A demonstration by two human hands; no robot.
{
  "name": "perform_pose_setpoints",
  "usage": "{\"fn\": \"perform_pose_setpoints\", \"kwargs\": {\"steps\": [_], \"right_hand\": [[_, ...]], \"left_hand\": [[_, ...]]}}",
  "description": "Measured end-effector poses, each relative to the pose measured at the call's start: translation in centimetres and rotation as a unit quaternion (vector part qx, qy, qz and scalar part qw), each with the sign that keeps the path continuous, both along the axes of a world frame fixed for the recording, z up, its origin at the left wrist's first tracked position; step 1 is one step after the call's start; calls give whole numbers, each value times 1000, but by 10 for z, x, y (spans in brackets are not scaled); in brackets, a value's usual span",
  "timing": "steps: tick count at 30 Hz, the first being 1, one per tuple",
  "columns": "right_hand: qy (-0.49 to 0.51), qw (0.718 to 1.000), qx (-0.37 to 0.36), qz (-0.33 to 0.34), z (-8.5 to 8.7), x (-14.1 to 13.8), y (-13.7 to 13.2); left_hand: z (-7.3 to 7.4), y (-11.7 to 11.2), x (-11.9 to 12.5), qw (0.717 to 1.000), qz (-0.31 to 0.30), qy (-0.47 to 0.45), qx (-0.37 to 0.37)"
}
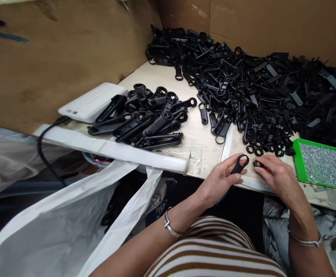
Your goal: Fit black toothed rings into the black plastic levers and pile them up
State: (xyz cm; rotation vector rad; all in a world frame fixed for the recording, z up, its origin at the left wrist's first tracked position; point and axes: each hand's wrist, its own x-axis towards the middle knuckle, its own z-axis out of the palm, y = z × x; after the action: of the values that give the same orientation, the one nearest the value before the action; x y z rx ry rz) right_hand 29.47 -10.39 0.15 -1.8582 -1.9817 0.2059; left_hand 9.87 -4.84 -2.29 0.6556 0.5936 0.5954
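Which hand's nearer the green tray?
Right. The right hand is just left of the green tray, not touching it; the left hand is farther left, on the right hand's far side from the tray.

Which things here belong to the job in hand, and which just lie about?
Job:
black ring-ended handle, in left hand
small black ring, in right hand
piled black handles, rings
green tray of small metal pieces, probably

Apparently lying about:
white box, black cable
white bag
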Motion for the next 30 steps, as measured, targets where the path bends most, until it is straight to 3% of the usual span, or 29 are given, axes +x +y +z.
{"fn": "perform_pose_setpoints", "kwargs": {"steps": [5,10,15,21,24,30], "right_hand": [[190,977,93,-21,3,-27,-5],[129,974,179,-44,-12,-44,1],[69,977,199,-41,-13,-43,2],[113,968,220,-53,-20,-48,-4],[179,961,198,-71,-23,-49,-9],[319,946,55,-38,-7,-39,-26]], "left_hand": [[6,0,2,998,9,-18,67],[11,-1,4,994,-14,-38,98],[9,-3,1,984,-18,-10,174],[12,-9,-3,923,-38,145,353],[13,-10,-5,904,-57,171,388],[16,-4,-14,863,-52,263,428]]}}
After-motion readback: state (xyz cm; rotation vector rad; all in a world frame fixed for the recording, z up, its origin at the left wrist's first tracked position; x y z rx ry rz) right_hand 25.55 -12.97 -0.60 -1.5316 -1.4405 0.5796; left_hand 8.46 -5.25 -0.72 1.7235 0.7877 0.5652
